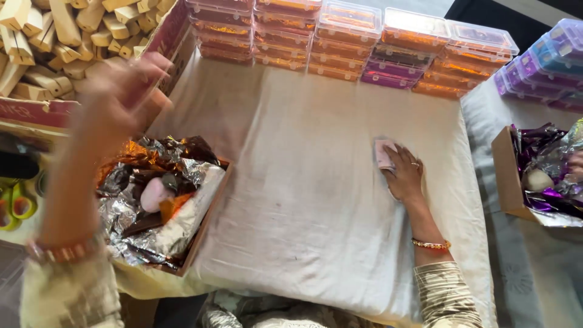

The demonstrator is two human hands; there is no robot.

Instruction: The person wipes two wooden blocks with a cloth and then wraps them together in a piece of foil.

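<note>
My left hand (124,88) is raised and blurred over the left side, between a cardboard box of wooden blocks (54,42) and an open box of crumpled foil wrappers (161,200). Its fingers are spread and I see nothing in them. My right hand (404,176) rests flat on the white cloth (303,182), fingers pressing on a small pale pink piece (384,153) that lies on the cloth.
Stacks of clear plastic lidded boxes (346,42) with orange and purple contents line the far edge. More purple and blue boxes (546,61) stand at the far right. A second cardboard box of purple foil (546,176) sits at right. Green-handled scissors (15,203) lie at left.
</note>
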